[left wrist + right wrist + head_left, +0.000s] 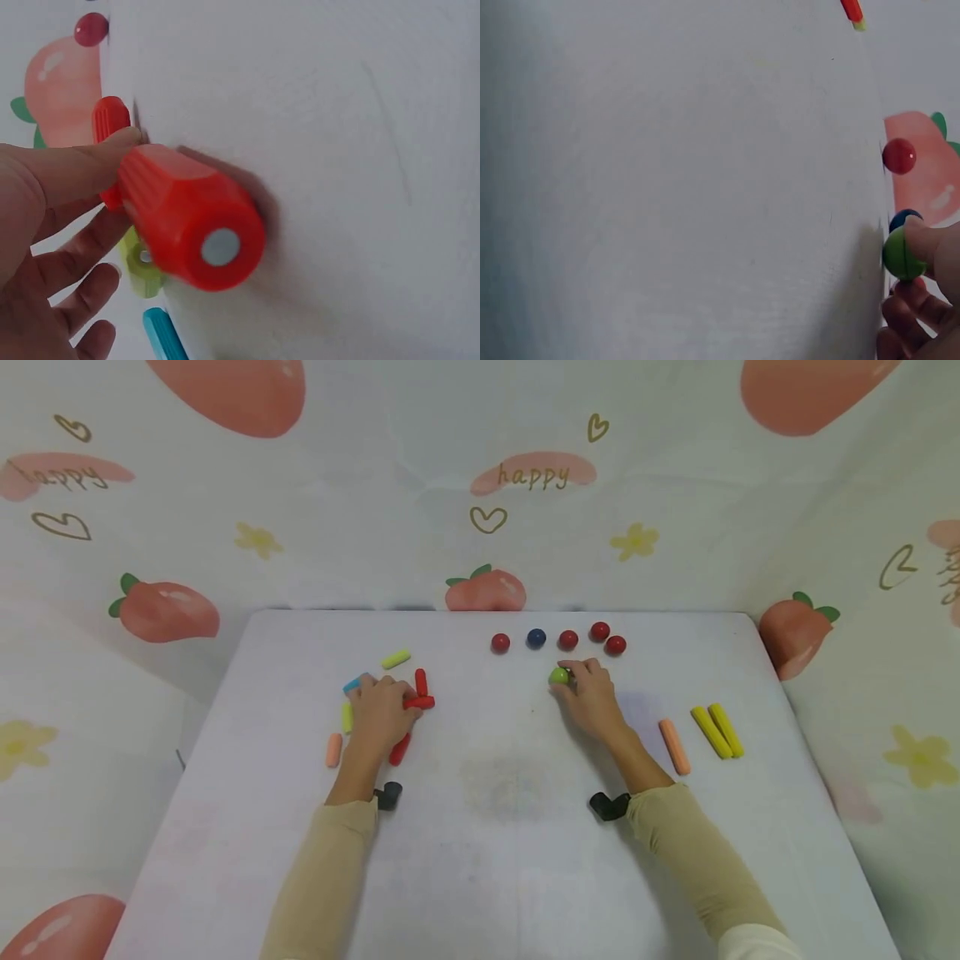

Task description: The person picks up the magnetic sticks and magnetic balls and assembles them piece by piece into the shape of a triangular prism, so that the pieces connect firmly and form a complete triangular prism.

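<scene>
My left hand (382, 710) is over a group of short magnetic rods at the left of the table. It pinches a red magnetic rod (422, 702) between thumb and index finger. Another red rod (421, 682) lies just beyond, and a third red rod (191, 217), with a grey disc in its end, lies nearer the wrist. Beside the fingers are a blue rod (356, 683) and a yellow-green rod (347, 717). On the right, my right hand (592, 697) pinches a green ball (901, 253) between thumb and fingers, just in front of the row of balls.
Red balls, one of them at the left end (500, 643), and a dark blue ball (536, 638) line the back edge. An orange rod (675, 747) and two yellow rods (711, 732) lie at right. Another yellow-green rod (396, 659) and a short orange rod (333, 750) lie at left.
</scene>
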`<move>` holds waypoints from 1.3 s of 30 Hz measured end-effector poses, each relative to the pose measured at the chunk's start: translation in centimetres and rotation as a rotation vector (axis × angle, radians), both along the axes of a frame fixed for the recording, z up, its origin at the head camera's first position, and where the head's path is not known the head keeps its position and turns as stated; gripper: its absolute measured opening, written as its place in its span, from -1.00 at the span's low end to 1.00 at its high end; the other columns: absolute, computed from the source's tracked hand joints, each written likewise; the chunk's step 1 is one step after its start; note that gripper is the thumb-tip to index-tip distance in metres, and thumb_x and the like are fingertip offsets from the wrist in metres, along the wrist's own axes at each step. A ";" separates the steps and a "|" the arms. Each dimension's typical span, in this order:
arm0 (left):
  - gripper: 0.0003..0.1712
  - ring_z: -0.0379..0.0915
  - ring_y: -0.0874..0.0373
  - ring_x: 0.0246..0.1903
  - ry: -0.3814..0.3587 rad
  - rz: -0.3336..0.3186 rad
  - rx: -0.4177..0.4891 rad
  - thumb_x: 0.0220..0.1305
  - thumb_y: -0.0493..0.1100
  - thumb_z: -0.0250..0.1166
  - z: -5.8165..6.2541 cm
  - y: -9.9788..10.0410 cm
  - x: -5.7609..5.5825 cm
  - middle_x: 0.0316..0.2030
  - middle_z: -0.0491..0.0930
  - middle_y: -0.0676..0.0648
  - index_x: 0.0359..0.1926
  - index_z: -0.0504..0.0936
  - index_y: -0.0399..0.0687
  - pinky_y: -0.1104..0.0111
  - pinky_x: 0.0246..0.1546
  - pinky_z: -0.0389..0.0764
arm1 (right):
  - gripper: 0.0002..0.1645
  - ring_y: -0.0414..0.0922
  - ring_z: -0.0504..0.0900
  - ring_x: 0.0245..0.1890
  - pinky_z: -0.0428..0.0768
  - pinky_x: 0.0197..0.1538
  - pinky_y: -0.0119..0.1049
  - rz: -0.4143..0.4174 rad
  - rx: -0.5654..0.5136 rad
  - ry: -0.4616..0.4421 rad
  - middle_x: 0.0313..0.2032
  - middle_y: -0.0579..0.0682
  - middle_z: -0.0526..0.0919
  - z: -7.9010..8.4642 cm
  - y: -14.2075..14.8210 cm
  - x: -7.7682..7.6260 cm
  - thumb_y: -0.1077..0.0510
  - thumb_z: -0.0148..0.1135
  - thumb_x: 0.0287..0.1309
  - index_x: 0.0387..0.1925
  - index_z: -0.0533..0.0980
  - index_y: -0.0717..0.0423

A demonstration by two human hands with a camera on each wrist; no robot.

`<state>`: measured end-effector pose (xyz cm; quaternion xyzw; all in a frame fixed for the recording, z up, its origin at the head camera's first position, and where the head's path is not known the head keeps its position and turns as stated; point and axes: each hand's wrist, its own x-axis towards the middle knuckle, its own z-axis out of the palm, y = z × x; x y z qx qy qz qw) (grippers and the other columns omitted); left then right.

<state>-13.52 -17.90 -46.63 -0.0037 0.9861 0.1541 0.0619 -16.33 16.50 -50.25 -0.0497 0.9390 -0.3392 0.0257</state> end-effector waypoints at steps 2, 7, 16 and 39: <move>-0.59 0.31 -0.19 0.08 0.000 0.005 0.016 0.22 -0.03 0.47 0.3 0.1 0.1 -0.17 0.64 -0.16 0.05 0.70 -0.06 -0.15 0.16 0.29 | -0.44 0.15 0.43 0.07 0.45 0.17 0.07 0.005 -0.002 0.022 0.07 0.25 0.47 -0.1 -0.1 0.0 0.08 0.30 0.36 0.31 0.45 0.17; -0.64 0.38 -0.12 0.02 -0.012 -0.016 0.107 0.23 -0.03 0.46 0.9 1.5 0.5 -0.20 0.67 -0.09 0.03 0.70 0.05 -0.08 0.09 0.41 | -0.47 0.11 0.47 0.02 0.47 0.17 0.04 0.012 -0.003 -0.009 0.02 0.22 0.52 0.1 0.1 0.4 0.06 0.32 0.34 0.24 0.48 0.20; -0.75 0.46 0.08 -0.09 -0.079 -0.109 0.357 0.27 -0.14 0.42 0.3 7.2 0.7 -0.17 0.62 0.04 -0.03 0.72 0.11 0.22 -0.02 0.63 | -0.43 0.07 0.50 0.02 0.53 0.16 0.00 0.075 0.008 -0.082 0.07 0.18 0.62 0.5 0.6 2.9 0.04 0.36 0.31 0.26 0.49 0.19; -0.76 0.36 0.13 -0.14 -0.107 -0.304 0.270 0.24 -0.09 0.46 -1.7 13.8 -0.3 -0.25 0.59 0.08 -0.05 0.75 0.12 0.31 -0.08 0.52 | -0.52 0.01 0.50 -0.15 0.46 -0.09 -0.17 0.191 0.037 0.061 -0.08 0.14 0.70 0.4 1.0 5.1 0.09 0.46 0.19 0.10 0.60 0.20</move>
